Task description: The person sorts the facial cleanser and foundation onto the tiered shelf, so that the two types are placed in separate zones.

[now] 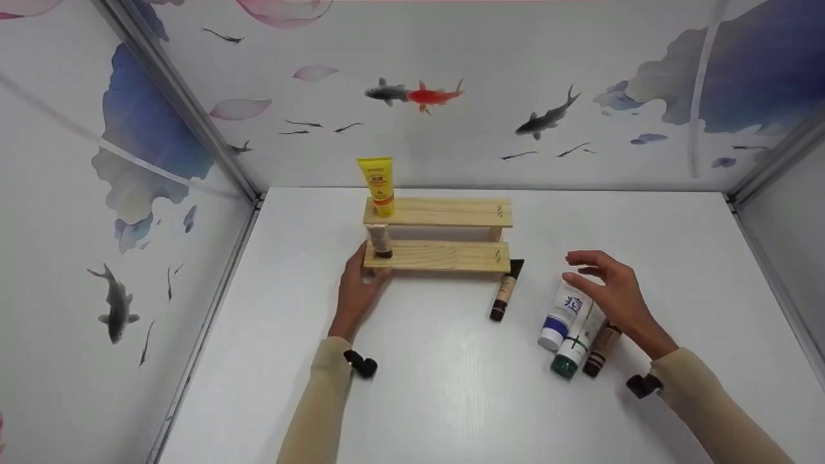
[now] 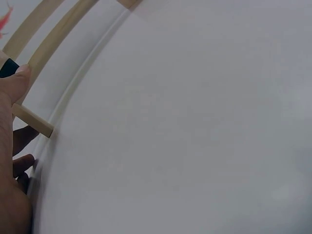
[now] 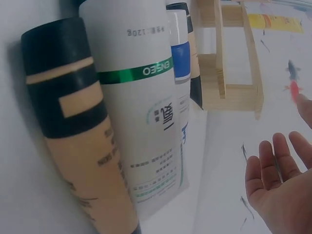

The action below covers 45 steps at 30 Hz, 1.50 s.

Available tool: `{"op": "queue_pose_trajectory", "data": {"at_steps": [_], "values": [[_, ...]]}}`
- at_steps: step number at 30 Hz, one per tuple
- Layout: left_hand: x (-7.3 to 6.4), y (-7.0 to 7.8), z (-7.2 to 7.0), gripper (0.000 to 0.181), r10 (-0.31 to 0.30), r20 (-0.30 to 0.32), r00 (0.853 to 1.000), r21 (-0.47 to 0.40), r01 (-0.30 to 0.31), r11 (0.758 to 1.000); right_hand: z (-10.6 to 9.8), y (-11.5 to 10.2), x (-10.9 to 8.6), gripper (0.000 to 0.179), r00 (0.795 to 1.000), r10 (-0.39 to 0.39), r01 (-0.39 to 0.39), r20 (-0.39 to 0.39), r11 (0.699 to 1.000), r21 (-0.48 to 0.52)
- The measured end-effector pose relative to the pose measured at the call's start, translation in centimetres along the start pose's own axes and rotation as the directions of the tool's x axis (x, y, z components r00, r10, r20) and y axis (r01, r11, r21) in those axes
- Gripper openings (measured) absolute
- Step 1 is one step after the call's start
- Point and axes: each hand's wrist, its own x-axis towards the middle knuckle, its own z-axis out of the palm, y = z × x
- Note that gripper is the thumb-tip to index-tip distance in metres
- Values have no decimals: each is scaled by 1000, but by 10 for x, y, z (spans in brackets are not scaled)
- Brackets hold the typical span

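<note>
The left hand (image 1: 359, 287) grips the rack (image 1: 445, 254) at its eight o'clock corner. The right hand (image 1: 615, 290) is loosely spread, with thumb apart; from it, the blue-banded tube (image 1: 555, 328) lies at eight o'clock, the green-capped tube (image 1: 580, 338) at seven, the brown tube (image 1: 602, 348) at six. On the rack stand the yellow tube (image 1: 379, 183), at ten, and the small tube (image 1: 381, 240), at nine. At the rack's four is the beige tube (image 1: 504, 293).

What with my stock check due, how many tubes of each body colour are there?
Yellow plastic squeeze tube: 1
White plastic squeeze tubes, one green-capped, one blue-banded: 2
Beige, dark-capped plastic squeeze tubes: 3
Total: 6
</note>
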Motion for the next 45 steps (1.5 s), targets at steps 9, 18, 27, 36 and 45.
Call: {"op": "queue_pose_trajectory", "data": {"at_steps": [9,18,27,36,45], "values": [[0,-1,0,91,-10,7,1000,-16,10,1000,-11,18,-8,36,999,31,-31,7,998,-62],[1,1,-1,93,-17,12,1000,-22,17,1000,-24,31,-17,40,995,98,-95,21,987,-128],[0,2,-1,93,-28,6,1000,-15,28,1000,-30,38,-29,48,980,190,-181,52,973,-144],[0,1,-1,92,-26,8,1000,-20,27,999,-34,44,-37,52,960,261,-244,99,957,-159],[1,2,1,92,-5,2,1000,6,5,1000,-42,56,-46,52,942,296,-262,162,944,-202]]}}
